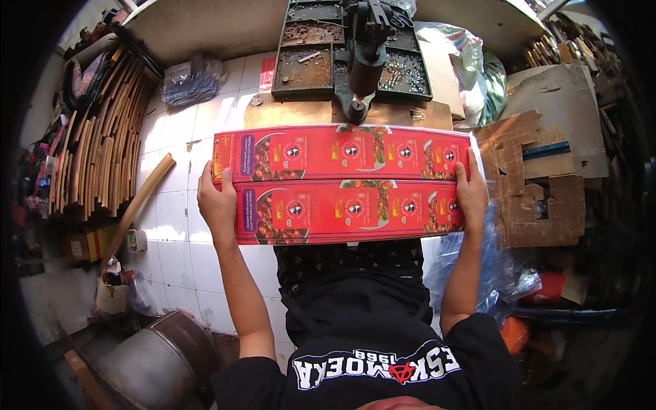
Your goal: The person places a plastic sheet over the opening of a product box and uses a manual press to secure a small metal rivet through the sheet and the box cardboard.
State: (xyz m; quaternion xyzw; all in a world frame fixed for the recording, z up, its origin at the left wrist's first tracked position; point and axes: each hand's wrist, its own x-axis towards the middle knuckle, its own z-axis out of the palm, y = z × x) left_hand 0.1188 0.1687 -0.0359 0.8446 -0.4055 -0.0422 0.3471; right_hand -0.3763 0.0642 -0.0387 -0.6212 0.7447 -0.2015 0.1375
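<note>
White tiled floor [176, 265], bright light patches [174, 217] on the left side. Beige wall [219, 31] runs across the far end. Cardboard sheets [102, 154] packed on edge along the left; cut cardboard pieces [509, 198] at right, next to clear bluish plastic [490, 263]. Plastic bundle [191, 82] on the tiles near the wall. Grey drum-like metal cylinder [147, 359] lower left. Room edges dark, cluttered.

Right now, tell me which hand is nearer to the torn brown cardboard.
Right. The right hand holds the right end of the red printed board, just left of the torn brown cardboard; the left hand holds the opposite end, much farther left.
</note>
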